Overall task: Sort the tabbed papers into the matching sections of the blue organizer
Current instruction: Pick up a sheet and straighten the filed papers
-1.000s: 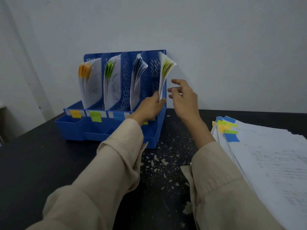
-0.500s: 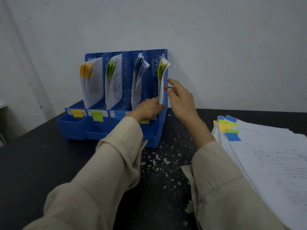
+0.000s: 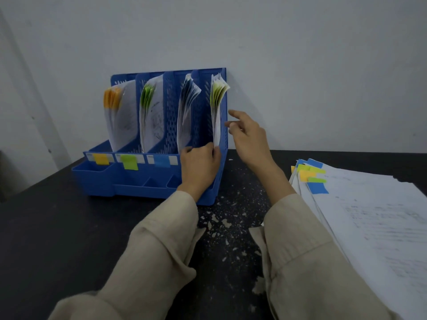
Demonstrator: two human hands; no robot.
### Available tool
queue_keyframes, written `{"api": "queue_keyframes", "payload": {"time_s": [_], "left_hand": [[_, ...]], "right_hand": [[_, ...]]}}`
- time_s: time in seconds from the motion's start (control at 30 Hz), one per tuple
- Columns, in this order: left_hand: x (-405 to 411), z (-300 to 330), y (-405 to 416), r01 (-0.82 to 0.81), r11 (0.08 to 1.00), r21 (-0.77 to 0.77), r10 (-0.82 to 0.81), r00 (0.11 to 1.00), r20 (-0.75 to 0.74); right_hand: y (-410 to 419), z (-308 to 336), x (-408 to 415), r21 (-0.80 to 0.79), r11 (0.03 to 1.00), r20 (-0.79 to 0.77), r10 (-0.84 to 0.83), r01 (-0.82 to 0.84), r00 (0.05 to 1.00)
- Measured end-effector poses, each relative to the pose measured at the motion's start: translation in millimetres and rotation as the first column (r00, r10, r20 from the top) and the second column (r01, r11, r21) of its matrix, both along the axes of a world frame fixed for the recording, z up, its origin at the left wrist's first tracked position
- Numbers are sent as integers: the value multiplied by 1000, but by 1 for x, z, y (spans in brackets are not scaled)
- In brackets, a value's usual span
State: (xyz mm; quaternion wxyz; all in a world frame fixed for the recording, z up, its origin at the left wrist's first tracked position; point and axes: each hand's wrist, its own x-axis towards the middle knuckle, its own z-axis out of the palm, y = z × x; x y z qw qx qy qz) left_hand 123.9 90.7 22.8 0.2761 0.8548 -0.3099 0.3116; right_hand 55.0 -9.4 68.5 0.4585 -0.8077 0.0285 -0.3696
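My left hand [image 3: 201, 166] pinches the yellow-green-tabbed papers [image 3: 217, 107] standing in the rightmost section of the blue organizer [image 3: 147, 188], my right hand [image 3: 248, 135] hovers open and empty beside it; I should seat the sheets squarely before letting go.

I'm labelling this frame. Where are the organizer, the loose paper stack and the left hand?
organizer [image 3: 129, 189]: head view, bare front wall of its low tray.
paper stack [image 3: 374, 227]: head view, top sheet, near the middle.
left hand [image 3: 199, 165]: head view, back of the hand.
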Motion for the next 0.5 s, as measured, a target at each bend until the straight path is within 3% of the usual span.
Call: {"api": "queue_keyframes", "payload": {"time_s": [0.2,0.4,0.5], "left_hand": [[1,-1,0,-26,998,58,30,997,-66],[3,0,6,55,995,89,-48,996,-70],[7,-2,10,150,987,-63,-152,988,-26]], "right_hand": [[5,-2,3,-18,1000,-29,22,-23,999],[5,-3,2,-37,999,-26,14,-14,1000],[2,-3,0,-44,999,-21,-4,3,1000]]}}
